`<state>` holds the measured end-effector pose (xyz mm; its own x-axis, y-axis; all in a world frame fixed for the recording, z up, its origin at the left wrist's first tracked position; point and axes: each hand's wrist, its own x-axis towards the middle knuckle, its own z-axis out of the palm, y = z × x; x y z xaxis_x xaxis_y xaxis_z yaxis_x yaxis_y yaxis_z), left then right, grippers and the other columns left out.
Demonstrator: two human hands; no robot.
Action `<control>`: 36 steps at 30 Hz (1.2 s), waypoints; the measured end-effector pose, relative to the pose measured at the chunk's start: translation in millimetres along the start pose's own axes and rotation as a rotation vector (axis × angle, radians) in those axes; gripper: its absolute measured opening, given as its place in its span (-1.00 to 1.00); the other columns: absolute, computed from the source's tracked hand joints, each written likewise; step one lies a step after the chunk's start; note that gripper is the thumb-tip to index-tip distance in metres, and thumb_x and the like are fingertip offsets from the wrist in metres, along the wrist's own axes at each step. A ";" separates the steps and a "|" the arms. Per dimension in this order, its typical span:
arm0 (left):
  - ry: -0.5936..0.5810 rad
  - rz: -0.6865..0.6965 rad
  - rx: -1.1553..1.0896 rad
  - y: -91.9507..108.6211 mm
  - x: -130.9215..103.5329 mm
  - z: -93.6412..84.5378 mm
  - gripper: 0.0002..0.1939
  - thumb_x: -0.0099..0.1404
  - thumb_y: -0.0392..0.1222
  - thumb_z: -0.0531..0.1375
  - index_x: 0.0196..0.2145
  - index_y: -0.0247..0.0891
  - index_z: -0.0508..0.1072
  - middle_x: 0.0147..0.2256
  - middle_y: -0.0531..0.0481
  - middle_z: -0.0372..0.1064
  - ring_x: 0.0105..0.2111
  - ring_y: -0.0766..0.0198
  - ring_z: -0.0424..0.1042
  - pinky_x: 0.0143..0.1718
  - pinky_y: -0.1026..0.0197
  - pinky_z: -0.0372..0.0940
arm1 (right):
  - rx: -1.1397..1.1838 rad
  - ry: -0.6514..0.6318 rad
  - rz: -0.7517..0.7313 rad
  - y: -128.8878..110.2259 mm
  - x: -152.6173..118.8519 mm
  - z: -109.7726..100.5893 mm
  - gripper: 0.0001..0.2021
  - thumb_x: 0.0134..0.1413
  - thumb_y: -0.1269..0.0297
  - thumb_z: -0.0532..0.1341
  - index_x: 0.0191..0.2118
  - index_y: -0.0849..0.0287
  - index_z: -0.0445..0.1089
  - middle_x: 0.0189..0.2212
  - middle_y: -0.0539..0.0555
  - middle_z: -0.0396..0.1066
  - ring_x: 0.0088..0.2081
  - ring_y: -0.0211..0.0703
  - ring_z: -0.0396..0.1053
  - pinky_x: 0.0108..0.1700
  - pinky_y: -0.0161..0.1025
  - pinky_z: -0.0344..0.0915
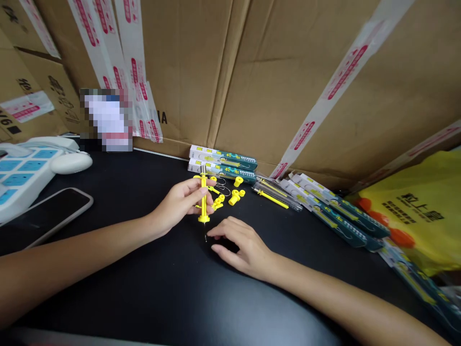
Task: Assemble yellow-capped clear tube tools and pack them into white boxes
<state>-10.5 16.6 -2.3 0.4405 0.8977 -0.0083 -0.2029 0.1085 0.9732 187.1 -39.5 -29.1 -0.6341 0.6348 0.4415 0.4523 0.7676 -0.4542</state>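
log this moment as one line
left hand: holding yellow tube | right hand: open beside wire at tube's end, contact unclear | beyond: loose yellow parts, boxes

Tabletop [173,288]: middle and lower frame. Cartons [187,62]: behind it, across the top. Power strip [30,168]: left edge of the frame, on the tabletop; phone [54,214] just before it. Tube [204,196]: centre, in the left grip [176,199]; right grip [245,247] near its lower end, to the right. Loose parts [235,199]: beyond both grips. Small boxes [223,166]: behind these, near the cartons. Packets [273,197]: right of the loose parts. Further boxes [327,216]: over there, right of the packets. Carrier bag [428,211]: right edge, behind them.
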 end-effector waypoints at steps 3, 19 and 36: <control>-0.104 -0.083 0.062 -0.7 -0.8 1.1 -0.61 0.27 -0.11 0.19 0.02 -0.31 0.34 -0.47 0.08 0.38 -0.52 0.35 0.46 -0.48 0.30 0.35 | 0.011 0.158 0.085 13.5 2.0 -8.7 -0.88 0.22 0.33 0.14 -0.15 0.18 0.37 -0.34 0.09 0.44 -0.32 -0.18 0.37 -0.22 -0.20 0.32; -0.137 -0.056 0.266 -22.4 -1.7 1.4 -0.70 0.28 -0.11 0.14 -0.07 -0.22 0.21 -0.51 0.13 0.36 -0.63 0.35 0.43 -0.59 0.32 0.32 | 0.092 0.516 0.449 69.6 10.0 -30.9 -0.89 0.18 0.27 0.12 -0.26 0.18 0.35 -0.45 0.00 0.36 -0.43 -0.25 0.29 -0.39 -0.29 0.19; 0.048 -0.072 0.071 -13.2 -0.6 3.6 -0.81 0.38 -0.06 -0.03 -0.18 -0.19 0.25 -0.60 0.21 0.14 -0.77 0.55 -0.04 -0.77 0.49 -0.13 | -0.465 0.010 0.042 51.8 12.1 -28.3 -0.79 0.23 0.34 0.11 -0.07 0.17 0.40 -0.13 0.20 0.37 -0.13 -0.01 0.30 -0.12 -0.08 0.29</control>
<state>-4.9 13.1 -14.3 0.4092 0.9082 -0.0883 -0.1091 0.1448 0.9834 220.6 10.5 -25.4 -0.6047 0.6650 0.4383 0.7118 0.6981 -0.0774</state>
